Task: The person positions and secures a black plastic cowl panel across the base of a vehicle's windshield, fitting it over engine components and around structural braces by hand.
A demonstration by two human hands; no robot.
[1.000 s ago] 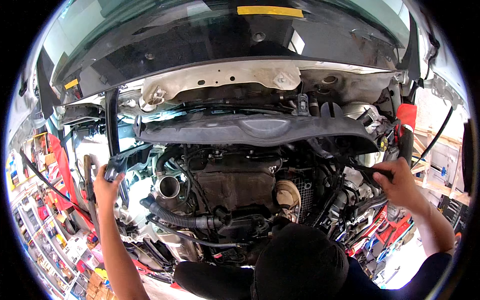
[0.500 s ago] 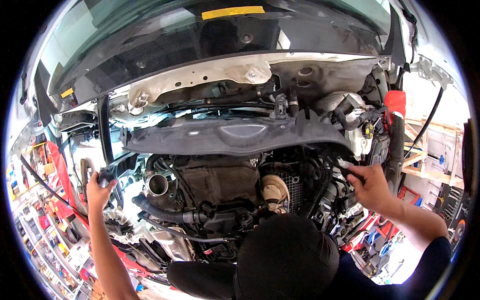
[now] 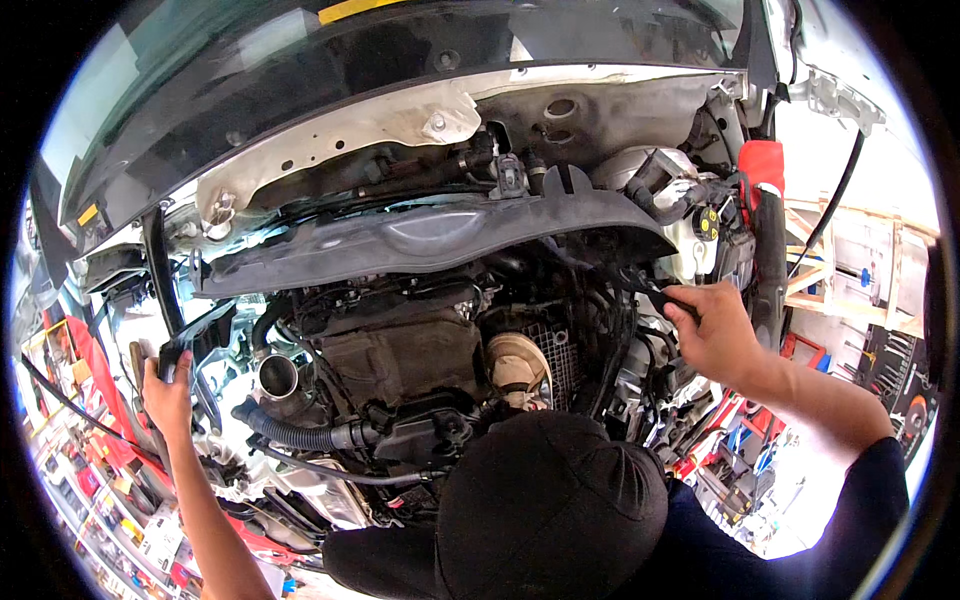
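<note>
Engine bay; right hand's tool half-hidden.

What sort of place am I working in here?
Most likely a car repair workshop. A white car's open engine bay fills the view under its raised hood, the right hand holds a black-handled tool among the engine parts, and shelves crowded with colourful small items line the left side.
</note>
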